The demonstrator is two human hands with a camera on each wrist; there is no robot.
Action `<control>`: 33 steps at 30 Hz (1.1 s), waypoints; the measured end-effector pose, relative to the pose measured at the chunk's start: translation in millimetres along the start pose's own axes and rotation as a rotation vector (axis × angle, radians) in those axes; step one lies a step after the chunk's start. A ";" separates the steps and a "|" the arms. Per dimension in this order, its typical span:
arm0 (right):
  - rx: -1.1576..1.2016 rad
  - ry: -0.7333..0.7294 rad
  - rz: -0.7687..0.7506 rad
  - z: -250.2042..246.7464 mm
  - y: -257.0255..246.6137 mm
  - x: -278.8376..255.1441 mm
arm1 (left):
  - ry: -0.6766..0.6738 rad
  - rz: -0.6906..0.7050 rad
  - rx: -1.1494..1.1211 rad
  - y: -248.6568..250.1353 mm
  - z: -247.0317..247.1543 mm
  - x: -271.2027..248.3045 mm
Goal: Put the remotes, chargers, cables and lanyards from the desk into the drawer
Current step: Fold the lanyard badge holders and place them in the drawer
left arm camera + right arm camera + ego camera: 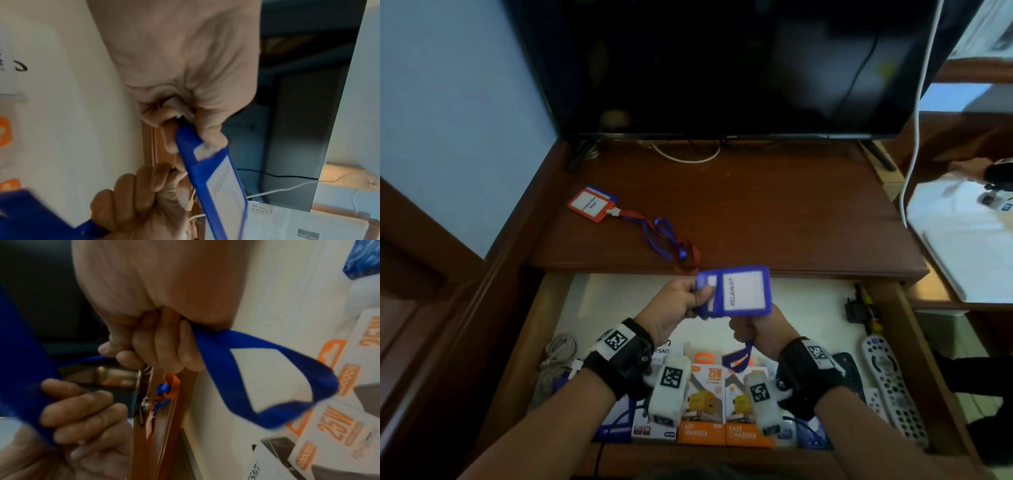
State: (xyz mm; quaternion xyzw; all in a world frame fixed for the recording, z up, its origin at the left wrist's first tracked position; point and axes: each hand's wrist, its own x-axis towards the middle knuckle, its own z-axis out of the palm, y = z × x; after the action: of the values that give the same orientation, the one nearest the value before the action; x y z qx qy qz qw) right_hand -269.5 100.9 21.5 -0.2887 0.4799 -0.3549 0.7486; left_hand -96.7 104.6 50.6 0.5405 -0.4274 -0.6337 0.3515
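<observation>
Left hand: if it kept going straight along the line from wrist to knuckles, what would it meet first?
Probably the front edge of the desk. The left hand, gripping the blue badge holder over the open drawer, points up and forward at that edge; beyond lies the orange and blue lanyard. Depth is unclear.

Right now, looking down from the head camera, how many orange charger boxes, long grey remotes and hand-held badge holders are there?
Orange cardboard fast-charger boxes: 2
Long grey button remote: 1
Blue plastic badge holder, pinched by left hand: 1
Total: 4
</observation>
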 end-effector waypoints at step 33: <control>-0.941 -0.218 -0.081 5.3 -23.3 -10.3 | -0.349 -0.140 0.730 -44.7 -19.3 -10.8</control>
State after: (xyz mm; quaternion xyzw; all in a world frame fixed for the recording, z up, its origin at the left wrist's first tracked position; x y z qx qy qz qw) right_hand -273.5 96.2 46.8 -0.6500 0.4954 -0.0960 0.5683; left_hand -75.1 128.5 12.6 0.5419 -0.6395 -0.5451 0.0151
